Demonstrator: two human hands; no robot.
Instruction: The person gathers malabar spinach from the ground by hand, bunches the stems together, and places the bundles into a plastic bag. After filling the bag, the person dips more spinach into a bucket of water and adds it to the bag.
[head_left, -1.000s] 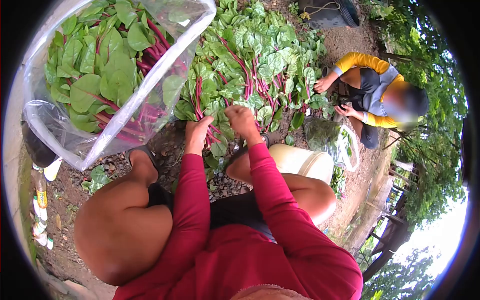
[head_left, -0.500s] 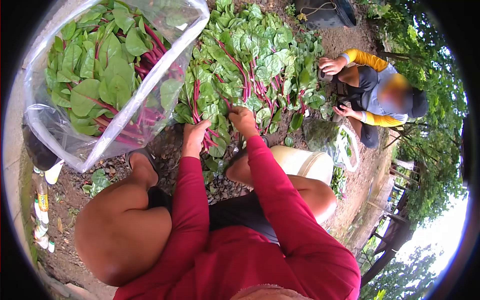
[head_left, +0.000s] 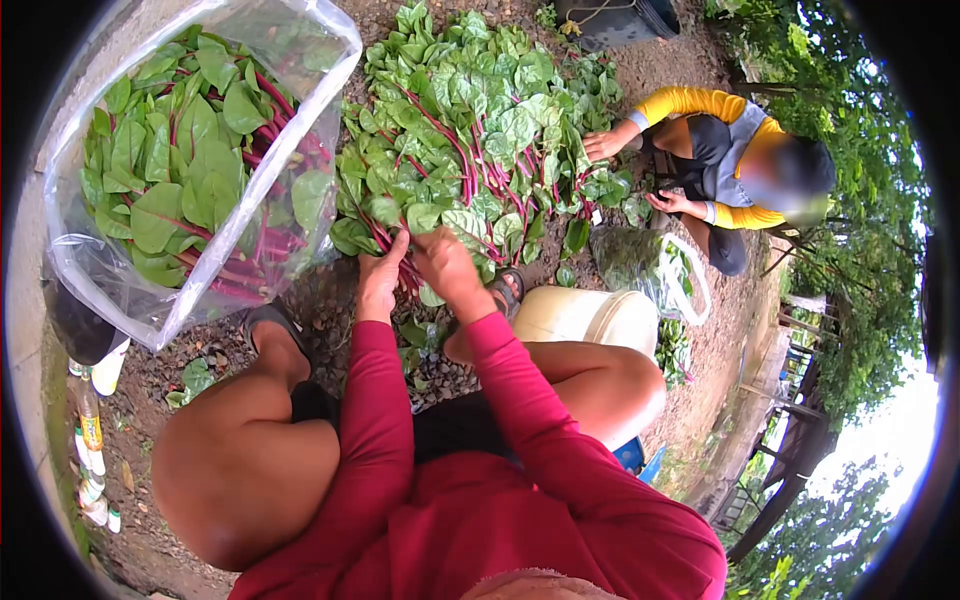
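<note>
My left hand is closed around the red stems of a bunch of Malabar spinach, its thumb pointing up along them. Beside it, on the right, my right hand has its fingers curled in a pinch at a spinach stem; the fingertips are slightly blurred. A blurred leaf stands out just above the two hands. Beyond them a broad pile of the same red-stemmed greens covers the ground. On the left, a large clear plastic bag holds more of these greens, stems toward the right.
A co-worker in yellow sleeves squats at right, one hand on the pile's edge. Near my right knee are a cream-coloured container and a clear bag. A dark bucket stands at the back; several bottles lie at left.
My right hand has moved left and turned toward my left hand, which has shifted slightly. The co-worker has leaned in and reached a hand onto the pile. The view has shifted a little.
</note>
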